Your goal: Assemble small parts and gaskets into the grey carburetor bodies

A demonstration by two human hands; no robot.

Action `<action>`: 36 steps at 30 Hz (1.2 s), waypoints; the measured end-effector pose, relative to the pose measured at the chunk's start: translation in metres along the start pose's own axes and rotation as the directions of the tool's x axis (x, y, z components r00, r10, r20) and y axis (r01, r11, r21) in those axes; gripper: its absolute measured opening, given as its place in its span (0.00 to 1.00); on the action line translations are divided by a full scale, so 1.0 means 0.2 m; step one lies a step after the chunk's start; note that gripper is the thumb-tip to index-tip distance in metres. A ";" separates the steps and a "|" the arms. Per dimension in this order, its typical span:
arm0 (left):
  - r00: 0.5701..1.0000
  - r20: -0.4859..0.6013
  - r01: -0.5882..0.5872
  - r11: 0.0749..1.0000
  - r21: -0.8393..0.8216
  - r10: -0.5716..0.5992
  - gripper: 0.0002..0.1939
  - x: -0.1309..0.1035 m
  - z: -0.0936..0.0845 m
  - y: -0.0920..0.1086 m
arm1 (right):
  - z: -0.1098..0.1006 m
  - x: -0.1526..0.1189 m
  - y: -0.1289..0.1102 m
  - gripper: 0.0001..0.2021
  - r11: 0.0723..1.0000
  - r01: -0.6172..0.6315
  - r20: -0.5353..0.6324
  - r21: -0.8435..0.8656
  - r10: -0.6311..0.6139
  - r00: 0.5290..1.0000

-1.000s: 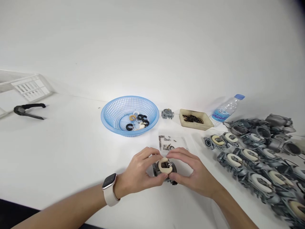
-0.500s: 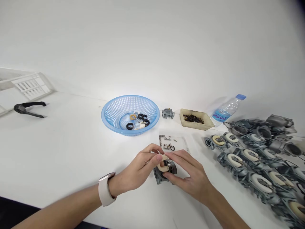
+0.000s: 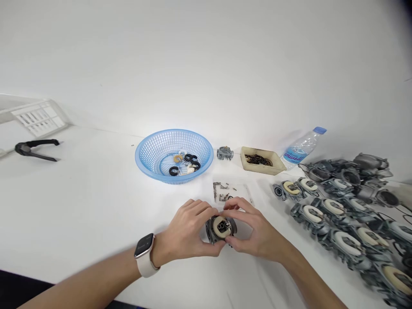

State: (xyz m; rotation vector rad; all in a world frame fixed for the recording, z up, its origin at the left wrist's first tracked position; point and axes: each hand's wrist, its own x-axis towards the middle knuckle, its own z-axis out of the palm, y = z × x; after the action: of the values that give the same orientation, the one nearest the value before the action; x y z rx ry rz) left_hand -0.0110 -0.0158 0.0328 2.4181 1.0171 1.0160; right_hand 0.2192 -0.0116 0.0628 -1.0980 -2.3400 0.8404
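A grey metal carburetor [image 3: 210,231] sits at the front middle of the table, with a cream C-shaped float [image 3: 219,231] lying in its upturned face. My left hand [image 3: 195,227] grips the carburetor from the left, thumb along the near side and fingers round the far side. From the right, my right hand [image 3: 249,227] holds the same body, its thumb tip on the float's edge and its forefinger at the back. Just beyond my hands, small metal parts [image 3: 224,186] lie on a clear plastic bag.
Several carburetors with floats [image 3: 347,244] fill the right side, with more metal bodies [image 3: 354,171] behind. A blue basket [image 3: 141,161] of loose floats, a small carburetor [image 3: 225,152], a cream tray [image 3: 264,168] of rings and a water bottle [image 3: 294,154] stand along the back. Black pliers-like tool [image 3: 27,149] lies left.
The float, raised and tilted between my fingers before, now lies flat in the carburetor. My left hand has moved from the float down to the carburetor's side. My right thumb shifted to the near edge.
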 end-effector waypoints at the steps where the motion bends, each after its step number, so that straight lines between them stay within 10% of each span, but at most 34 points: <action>1: 1.000 0.003 0.006 1.000 -0.003 -0.006 0.22 0.00 0.00 0.00 | 0.00 0.00 0.00 0.23 1.000 0.002 -0.002 -0.005 -0.002 1.000; 10: 0.997 0.056 0.064 0.994 -0.090 -0.059 0.14 -0.02 0.01 0.01 | -0.20 0.03 0.21 0.10 0.971 -0.143 -0.361 -0.190 0.066 0.930; 19: 0.992 0.089 0.105 0.975 -0.196 -0.089 0.15 0.00 0.00 0.00 | -0.21 0.38 0.18 0.12 0.860 -0.083 0.109 -0.504 0.158 0.981; 36: 0.990 0.125 0.082 0.977 -0.198 -0.057 0.15 0.00 -0.01 -0.01 | -0.08 0.59 0.15 0.15 0.565 0.002 0.184 -0.825 0.266 0.946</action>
State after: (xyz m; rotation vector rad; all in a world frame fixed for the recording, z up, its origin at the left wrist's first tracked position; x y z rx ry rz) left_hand -0.0136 -0.0143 0.0339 2.2328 0.9043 0.8935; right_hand 0.1747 0.1029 0.0672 -1.5977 -3.0295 -0.1747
